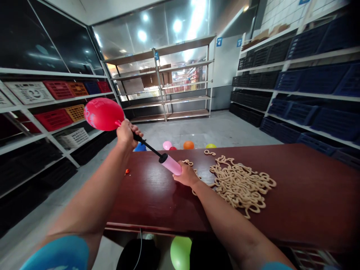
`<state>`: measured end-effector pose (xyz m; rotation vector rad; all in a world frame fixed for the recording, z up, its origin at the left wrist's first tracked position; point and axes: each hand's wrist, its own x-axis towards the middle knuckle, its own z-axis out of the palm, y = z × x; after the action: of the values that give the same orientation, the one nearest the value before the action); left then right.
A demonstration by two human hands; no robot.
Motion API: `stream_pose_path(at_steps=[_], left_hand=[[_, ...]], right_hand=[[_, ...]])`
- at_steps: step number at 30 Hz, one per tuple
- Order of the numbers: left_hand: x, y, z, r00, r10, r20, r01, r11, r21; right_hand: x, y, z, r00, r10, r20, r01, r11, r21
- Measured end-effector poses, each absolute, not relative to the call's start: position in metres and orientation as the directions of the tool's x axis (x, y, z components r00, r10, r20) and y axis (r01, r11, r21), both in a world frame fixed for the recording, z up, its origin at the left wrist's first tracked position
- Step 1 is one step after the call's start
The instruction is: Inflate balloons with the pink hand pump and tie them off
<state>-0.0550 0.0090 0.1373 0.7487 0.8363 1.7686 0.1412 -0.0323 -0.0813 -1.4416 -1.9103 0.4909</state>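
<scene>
A hand balloon pump (172, 165) slants between my hands, its pink barrel to the right and its black rod drawn out to the left. My right hand (186, 174) is wrapped round the lower end of the barrel. At the black end of the pump, my left hand (127, 134) is closed round it and round the neck of an inflated red balloon (103, 114). Pale printing shows on the balloon. How the neck meets the pump is hidden by my fingers. Right of my right hand lies a heap of beige, curly ring-like pieces (239, 182).
The dark red table (303, 195) spans the front. A small orange scrap (127, 171) lies at its left. Beyond the far edge are pink (167, 145), orange (188, 144), yellow and blue balloons. A green balloon (180, 252) is below the near edge. Crate-filled shelves (284, 65) flank the room.
</scene>
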Motion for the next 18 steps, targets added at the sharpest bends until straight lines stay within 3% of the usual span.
stream_pose_path(at_steps=[9,13,18], left_hand=[[0.003,0.005,0.061,-0.258,0.966,0.026,-0.499,-0.157,0.852],[-0.009,0.002,0.078,-0.255,0.966,0.049,-0.473,-0.169,0.865],[-0.048,0.0,0.138,-0.289,0.955,0.074,-0.492,-0.214,0.844]], right_hand=[[0.144,-0.034,-0.078,-0.159,0.933,0.322,0.71,0.335,-0.619],[0.142,-0.036,-0.074,-0.145,0.928,0.342,0.701,0.34,-0.627],[0.141,-0.038,-0.069,-0.168,0.93,0.327,0.653,0.354,-0.67]])
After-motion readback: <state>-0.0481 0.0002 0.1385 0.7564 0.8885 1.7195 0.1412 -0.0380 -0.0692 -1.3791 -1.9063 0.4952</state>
